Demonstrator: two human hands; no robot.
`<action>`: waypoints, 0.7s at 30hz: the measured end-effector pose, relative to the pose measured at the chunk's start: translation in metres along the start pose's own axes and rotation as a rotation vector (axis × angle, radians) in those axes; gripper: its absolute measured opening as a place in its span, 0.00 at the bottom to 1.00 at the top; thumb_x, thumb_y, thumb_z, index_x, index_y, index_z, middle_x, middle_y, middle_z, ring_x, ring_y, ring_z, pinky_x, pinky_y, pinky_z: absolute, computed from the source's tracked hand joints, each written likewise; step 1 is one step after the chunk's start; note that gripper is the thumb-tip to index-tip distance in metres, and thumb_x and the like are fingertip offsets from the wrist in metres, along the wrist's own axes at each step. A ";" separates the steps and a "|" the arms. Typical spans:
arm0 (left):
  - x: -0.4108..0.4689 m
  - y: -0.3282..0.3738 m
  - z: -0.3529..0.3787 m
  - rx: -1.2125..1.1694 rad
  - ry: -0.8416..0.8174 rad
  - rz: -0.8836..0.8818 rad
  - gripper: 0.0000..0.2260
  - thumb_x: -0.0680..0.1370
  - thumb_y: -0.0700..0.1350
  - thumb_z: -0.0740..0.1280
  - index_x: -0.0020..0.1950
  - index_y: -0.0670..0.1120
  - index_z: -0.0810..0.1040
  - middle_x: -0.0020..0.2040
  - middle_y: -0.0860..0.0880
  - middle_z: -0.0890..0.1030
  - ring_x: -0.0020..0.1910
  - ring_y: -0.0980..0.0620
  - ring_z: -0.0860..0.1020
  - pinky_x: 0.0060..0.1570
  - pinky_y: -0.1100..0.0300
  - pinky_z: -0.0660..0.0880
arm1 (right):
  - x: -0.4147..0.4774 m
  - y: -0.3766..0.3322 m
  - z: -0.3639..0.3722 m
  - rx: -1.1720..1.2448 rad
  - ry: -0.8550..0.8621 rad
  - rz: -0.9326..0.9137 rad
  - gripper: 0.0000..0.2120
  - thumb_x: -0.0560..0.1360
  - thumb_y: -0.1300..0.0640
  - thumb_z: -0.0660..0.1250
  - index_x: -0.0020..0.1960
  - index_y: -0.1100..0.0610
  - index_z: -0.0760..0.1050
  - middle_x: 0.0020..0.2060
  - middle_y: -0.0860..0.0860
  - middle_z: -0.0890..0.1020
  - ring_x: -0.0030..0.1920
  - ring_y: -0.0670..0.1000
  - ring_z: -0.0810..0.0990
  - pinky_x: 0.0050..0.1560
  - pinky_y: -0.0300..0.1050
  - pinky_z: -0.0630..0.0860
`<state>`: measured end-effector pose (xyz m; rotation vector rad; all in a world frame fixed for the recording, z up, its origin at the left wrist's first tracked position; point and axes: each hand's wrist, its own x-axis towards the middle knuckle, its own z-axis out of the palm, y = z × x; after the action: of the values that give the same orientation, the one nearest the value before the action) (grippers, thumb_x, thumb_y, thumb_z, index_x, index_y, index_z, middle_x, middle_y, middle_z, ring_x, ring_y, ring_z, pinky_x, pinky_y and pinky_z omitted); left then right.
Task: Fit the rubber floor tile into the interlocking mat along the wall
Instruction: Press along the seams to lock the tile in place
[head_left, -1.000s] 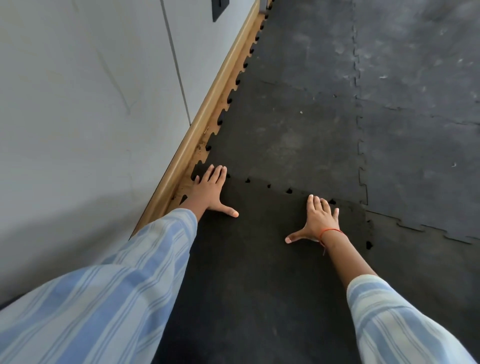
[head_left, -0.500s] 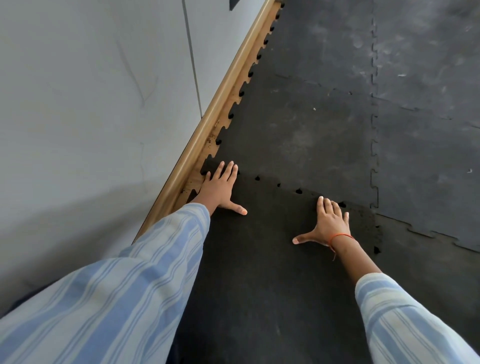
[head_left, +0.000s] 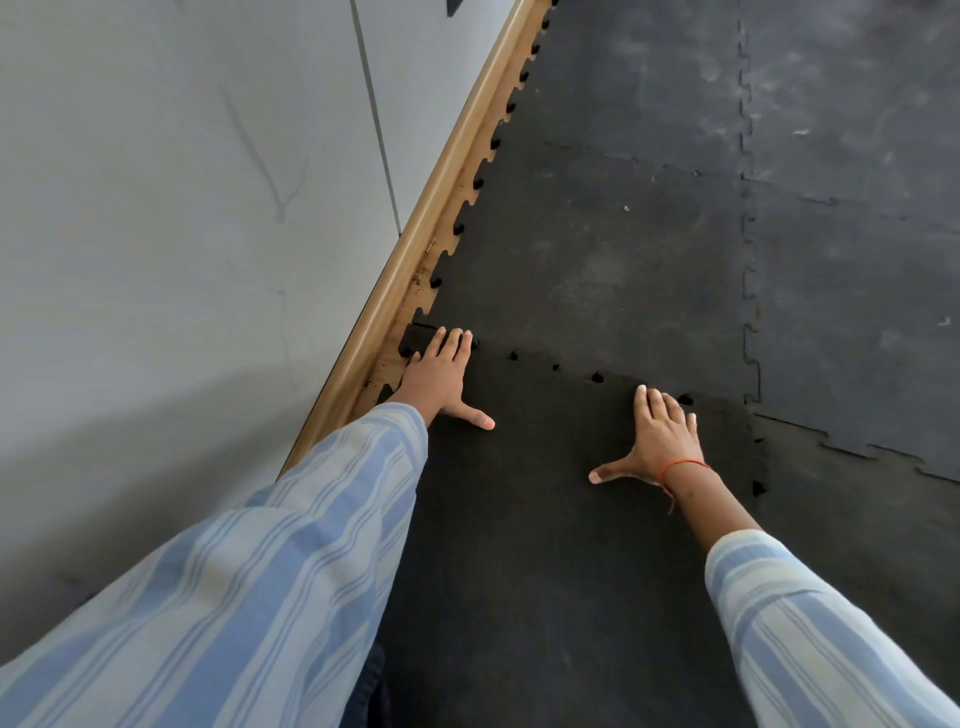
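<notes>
At far left we see the grey wall (head_left: 182, 208), then a wooden baseboard (head_left: 415, 249) against the mat's (head_left: 597, 249) toothed edge. Our left hand (head_left: 441, 379) and right hand (head_left: 660, 441) press flat, fingers together, thumbs splayed, on the rubber tile (head_left: 545, 519), whose far edge meets the mat with small gaps. No writing shows.

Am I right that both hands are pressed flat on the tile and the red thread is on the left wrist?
Not quite. Both hands do lie flat on the rubber tile, but the head view shows the red thread on the right hand's wrist; the left hand has a striped sleeve only.
</notes>
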<state>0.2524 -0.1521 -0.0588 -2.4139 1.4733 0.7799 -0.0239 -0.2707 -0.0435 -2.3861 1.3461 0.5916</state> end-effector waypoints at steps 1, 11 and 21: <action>0.000 -0.001 0.001 -0.004 -0.011 -0.002 0.64 0.58 0.74 0.68 0.76 0.46 0.33 0.78 0.46 0.37 0.76 0.44 0.37 0.72 0.40 0.49 | 0.000 0.000 0.000 0.002 -0.003 -0.002 0.72 0.52 0.30 0.76 0.78 0.58 0.37 0.79 0.54 0.46 0.78 0.56 0.42 0.77 0.60 0.44; 0.012 -0.004 0.000 0.016 -0.121 0.016 0.65 0.57 0.77 0.65 0.74 0.48 0.28 0.74 0.48 0.27 0.74 0.44 0.32 0.72 0.39 0.42 | 0.005 0.006 0.009 0.077 -0.092 -0.028 0.69 0.57 0.32 0.76 0.77 0.57 0.33 0.78 0.52 0.37 0.77 0.54 0.35 0.76 0.60 0.43; -0.003 0.063 -0.003 0.078 -0.140 0.233 0.51 0.72 0.67 0.65 0.76 0.45 0.33 0.76 0.47 0.31 0.76 0.44 0.37 0.72 0.40 0.46 | 0.004 0.000 0.002 0.084 -0.130 -0.094 0.68 0.58 0.36 0.78 0.77 0.52 0.32 0.77 0.46 0.32 0.77 0.55 0.34 0.71 0.72 0.46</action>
<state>0.1975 -0.1818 -0.0485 -2.1104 1.7132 0.9005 -0.0222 -0.2727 -0.0469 -2.2878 1.1741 0.6387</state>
